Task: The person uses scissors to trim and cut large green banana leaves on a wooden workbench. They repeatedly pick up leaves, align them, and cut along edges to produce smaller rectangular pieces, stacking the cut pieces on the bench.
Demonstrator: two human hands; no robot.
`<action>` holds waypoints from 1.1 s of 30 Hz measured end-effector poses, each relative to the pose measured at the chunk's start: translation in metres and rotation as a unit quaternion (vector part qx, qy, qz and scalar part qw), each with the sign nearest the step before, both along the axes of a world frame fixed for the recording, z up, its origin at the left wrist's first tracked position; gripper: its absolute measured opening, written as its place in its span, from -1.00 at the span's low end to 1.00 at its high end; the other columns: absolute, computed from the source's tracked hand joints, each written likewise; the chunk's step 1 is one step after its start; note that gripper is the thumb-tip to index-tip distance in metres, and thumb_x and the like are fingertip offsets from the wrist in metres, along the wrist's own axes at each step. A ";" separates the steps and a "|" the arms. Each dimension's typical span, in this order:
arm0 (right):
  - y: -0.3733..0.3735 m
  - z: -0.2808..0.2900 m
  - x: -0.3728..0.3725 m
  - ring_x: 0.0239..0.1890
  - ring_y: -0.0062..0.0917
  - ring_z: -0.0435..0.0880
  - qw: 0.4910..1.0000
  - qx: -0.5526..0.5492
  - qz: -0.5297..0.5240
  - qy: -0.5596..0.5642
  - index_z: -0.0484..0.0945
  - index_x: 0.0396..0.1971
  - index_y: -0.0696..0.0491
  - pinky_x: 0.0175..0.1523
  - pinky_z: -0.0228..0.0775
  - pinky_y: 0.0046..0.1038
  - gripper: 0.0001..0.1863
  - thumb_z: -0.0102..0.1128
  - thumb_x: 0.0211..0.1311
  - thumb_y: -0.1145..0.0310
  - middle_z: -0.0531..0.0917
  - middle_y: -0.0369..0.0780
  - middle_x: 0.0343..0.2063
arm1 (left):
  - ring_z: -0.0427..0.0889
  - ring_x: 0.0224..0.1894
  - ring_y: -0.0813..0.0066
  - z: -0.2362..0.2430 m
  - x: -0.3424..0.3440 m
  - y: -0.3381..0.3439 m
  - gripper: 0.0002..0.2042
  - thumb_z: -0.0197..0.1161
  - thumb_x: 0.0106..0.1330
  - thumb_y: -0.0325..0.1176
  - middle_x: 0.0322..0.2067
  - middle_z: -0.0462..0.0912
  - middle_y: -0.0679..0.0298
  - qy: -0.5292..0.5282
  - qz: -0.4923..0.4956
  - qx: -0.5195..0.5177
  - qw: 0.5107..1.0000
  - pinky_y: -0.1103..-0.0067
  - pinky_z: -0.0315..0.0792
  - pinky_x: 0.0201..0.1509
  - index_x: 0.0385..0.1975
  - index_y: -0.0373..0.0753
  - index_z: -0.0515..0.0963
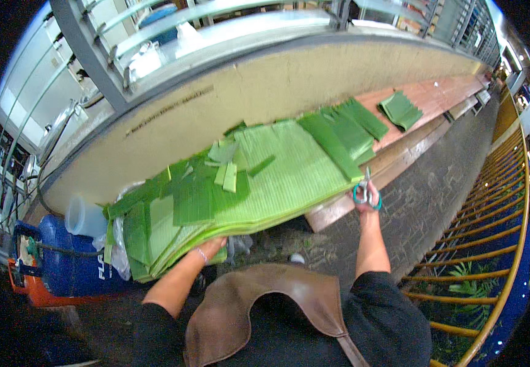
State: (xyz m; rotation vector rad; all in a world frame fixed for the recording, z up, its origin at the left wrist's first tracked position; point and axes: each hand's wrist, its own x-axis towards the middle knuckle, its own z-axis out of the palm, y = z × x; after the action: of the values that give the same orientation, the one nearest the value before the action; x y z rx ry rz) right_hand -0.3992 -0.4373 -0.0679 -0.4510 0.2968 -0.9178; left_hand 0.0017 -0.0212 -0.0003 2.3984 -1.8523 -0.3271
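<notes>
A thick stack of large green banana leaves (283, 165) lies along a long bench, its near edge hanging over the front. My left hand (215, 246) is closed on that near edge, the fingers partly hidden under the leaves. In my right hand (372, 200) is a pair of scissors (365, 186) with teal handles, the blades pointing away from me beside the stack's right end. Smaller cut leaf pieces (210, 196) are scattered over the left part. Darker folded leaves (347, 131) overlap the right part.
A separate folded leaf (401, 111) rests farther along the reddish bench top (439, 98). At the left stand a blue jug (63, 251) and a translucent plastic container (84, 217). A yellow railing (460, 278) borders the paved walkway (424, 177); a cream wall (179, 122) backs the bench.
</notes>
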 end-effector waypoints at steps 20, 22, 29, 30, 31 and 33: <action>-0.055 0.279 0.059 -0.45 -0.32 0.60 0.965 -0.129 0.004 0.228 0.51 -0.28 0.06 -0.31 0.58 -0.16 -0.66 0.17 0.22 0.07 0.57 -0.11 -0.48 | 0.63 -0.27 0.03 0.211 0.101 -0.053 -0.85 0.17 0.15 -0.52 -0.35 0.62 -0.02 0.035 -0.116 -0.186 0.975 0.36 0.50 -0.20 -0.29 -0.26 0.59; -0.059 0.293 0.062 -0.44 -0.29 0.59 0.958 -0.121 0.050 0.256 0.49 -0.30 0.10 -0.27 0.54 -0.17 -0.65 0.14 0.24 0.07 0.58 -0.12 -0.47 | 0.63 -0.29 0.06 0.219 0.105 -0.055 -0.84 0.20 0.15 -0.50 -0.36 0.62 -0.01 0.062 -0.103 -0.137 0.983 0.39 0.50 -0.19 -0.27 -0.25 0.61; -0.055 0.318 0.065 -0.51 -0.37 0.52 0.936 -0.136 0.037 0.322 0.44 -0.40 0.09 -0.44 0.40 -0.36 -0.62 0.13 0.23 0.02 0.52 -0.17 -0.52 | 0.64 -0.27 0.10 0.220 0.101 -0.044 -0.84 0.21 0.15 -0.49 -0.34 0.65 0.04 0.110 -0.140 -0.130 0.975 0.41 0.51 -0.17 -0.27 -0.25 0.61; -0.054 0.325 0.062 -0.56 -0.41 0.50 0.936 -0.135 0.048 0.322 0.43 -0.41 0.09 -0.50 0.36 -0.39 -0.63 0.12 0.24 0.03 0.49 -0.19 -0.56 | 0.64 -0.27 0.11 0.217 0.099 -0.039 -0.84 0.20 0.15 -0.49 -0.34 0.65 0.05 0.105 -0.142 -0.149 0.973 0.41 0.51 -0.16 -0.28 -0.25 0.61; -0.050 0.329 0.060 -0.57 -0.39 0.51 0.942 -0.137 0.044 0.303 0.43 -0.41 0.09 -0.47 0.40 -0.36 -0.65 0.11 0.26 0.06 0.50 -0.18 -0.56 | 0.64 -0.27 0.10 0.214 0.097 -0.035 -0.84 0.20 0.15 -0.49 -0.34 0.65 0.05 0.095 -0.135 -0.164 0.972 0.40 0.51 -0.17 -0.27 -0.25 0.60; -0.042 0.335 0.054 -0.63 -0.40 0.55 0.940 -0.170 0.027 0.296 0.46 -0.27 0.14 -0.37 0.59 -0.29 -0.60 0.12 0.25 0.04 0.53 -0.17 -0.56 | 0.64 -0.27 0.10 0.207 0.093 -0.025 -0.84 0.18 0.16 -0.50 -0.34 0.65 0.06 0.075 -0.127 -0.203 0.968 0.39 0.52 -0.17 -0.27 -0.24 0.59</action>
State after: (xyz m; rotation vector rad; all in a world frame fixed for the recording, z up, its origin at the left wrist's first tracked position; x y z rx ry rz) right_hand -0.3454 -0.4794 0.2670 -1.0555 0.6749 -0.7633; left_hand 0.0948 -0.0461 0.2064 1.8266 -1.9346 -0.1233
